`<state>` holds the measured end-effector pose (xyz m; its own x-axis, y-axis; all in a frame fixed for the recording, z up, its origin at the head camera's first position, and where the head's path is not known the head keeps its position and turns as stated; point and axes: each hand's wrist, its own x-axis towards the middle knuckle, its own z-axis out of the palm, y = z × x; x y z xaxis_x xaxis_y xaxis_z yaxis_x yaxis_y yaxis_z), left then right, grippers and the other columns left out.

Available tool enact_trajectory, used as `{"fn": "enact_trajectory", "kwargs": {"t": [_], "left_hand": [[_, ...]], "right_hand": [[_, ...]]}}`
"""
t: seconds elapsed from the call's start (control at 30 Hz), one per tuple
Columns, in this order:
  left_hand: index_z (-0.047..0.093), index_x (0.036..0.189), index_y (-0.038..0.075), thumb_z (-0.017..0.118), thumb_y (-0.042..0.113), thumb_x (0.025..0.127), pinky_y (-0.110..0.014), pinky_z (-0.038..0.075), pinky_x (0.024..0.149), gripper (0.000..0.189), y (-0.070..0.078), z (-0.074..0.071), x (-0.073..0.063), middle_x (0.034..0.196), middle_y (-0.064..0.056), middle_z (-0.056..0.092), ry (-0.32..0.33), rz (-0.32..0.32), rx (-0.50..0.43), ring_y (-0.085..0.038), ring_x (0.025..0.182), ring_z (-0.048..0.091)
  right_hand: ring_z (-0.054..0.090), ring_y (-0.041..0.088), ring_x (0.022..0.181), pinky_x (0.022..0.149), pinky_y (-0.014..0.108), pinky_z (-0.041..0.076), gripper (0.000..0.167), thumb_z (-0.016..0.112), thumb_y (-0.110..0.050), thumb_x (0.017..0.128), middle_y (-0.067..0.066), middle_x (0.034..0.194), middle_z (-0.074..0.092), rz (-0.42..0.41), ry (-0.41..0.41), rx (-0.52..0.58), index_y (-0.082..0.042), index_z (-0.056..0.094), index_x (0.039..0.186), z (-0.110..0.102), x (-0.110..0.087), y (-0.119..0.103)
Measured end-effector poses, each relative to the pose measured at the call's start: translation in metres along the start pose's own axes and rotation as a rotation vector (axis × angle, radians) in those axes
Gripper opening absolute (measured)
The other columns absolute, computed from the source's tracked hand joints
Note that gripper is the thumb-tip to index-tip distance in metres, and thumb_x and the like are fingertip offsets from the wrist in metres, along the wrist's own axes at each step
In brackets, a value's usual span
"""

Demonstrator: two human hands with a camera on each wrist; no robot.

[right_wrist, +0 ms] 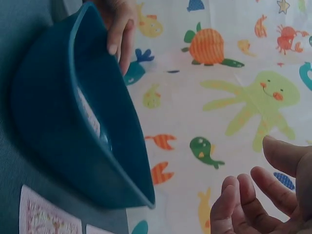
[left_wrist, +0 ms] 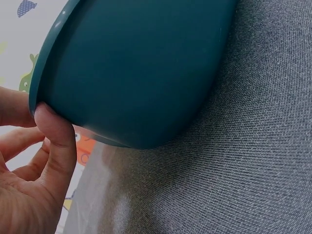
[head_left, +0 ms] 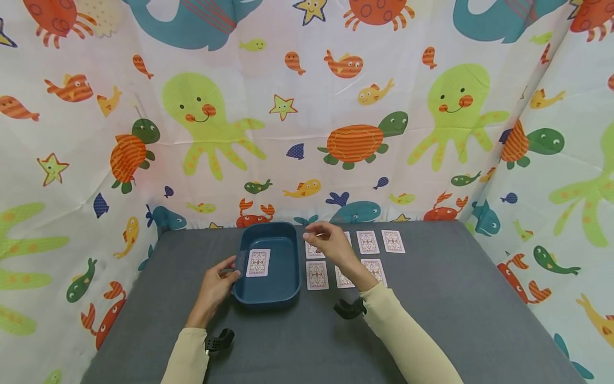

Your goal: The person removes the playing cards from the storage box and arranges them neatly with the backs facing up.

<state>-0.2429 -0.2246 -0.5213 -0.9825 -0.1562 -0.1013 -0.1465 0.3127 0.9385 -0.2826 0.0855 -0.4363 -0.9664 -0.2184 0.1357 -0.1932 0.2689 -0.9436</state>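
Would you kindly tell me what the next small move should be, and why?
Perhaps lower the right hand to a card beside the bin: that hand looks empty and raised, another card already lies inside, and the left hand grips the bin.

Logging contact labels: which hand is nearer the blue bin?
Left. The left hand pinches the blue bin by its left rim; the right hand is apart from it, raised to its right near the cards.

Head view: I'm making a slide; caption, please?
Left grip pinches a blue tub holding one playing card; right grip hovers over face-down cards.
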Motion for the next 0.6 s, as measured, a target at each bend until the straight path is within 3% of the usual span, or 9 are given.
{"fn": "enact_trajectory", "kwargs": {"t": [0.3, 0.6], "left_hand": [[0.049, 0.144, 0.009, 0.061, 0.009, 0.094, -0.026, 0.048, 0.06, 0.051, 0.0, 0.0, -0.001, 0.129, -0.014, 0.05, -0.002, -0.001, -0.006, -0.016, 0.087, 0.057], [0.048, 0.145, 0.01, 0.061, 0.01, 0.095, -0.026, 0.047, 0.059, 0.051, 0.0, 0.0, 0.001, 0.128, -0.014, 0.05, -0.002, 0.0, -0.01, -0.017, 0.087, 0.056]], "right_hand": [[0.065, 0.018, 0.091, 0.075, 0.037, 0.056, 0.03, 0.069, -0.027, 0.092, 0.008, 0.106, 0.065, -0.026, -0.037, 0.015, -0.012, 0.067, 0.117, 0.024, 0.008, -0.012], [0.065, 0.017, 0.095, 0.082, 0.036, 0.057, 0.032, 0.07, -0.03, 0.091, 0.007, 0.109, 0.063, 0.005, -0.071, 0.091, -0.014, 0.066, 0.118, 0.047, 0.016, -0.028]]}}
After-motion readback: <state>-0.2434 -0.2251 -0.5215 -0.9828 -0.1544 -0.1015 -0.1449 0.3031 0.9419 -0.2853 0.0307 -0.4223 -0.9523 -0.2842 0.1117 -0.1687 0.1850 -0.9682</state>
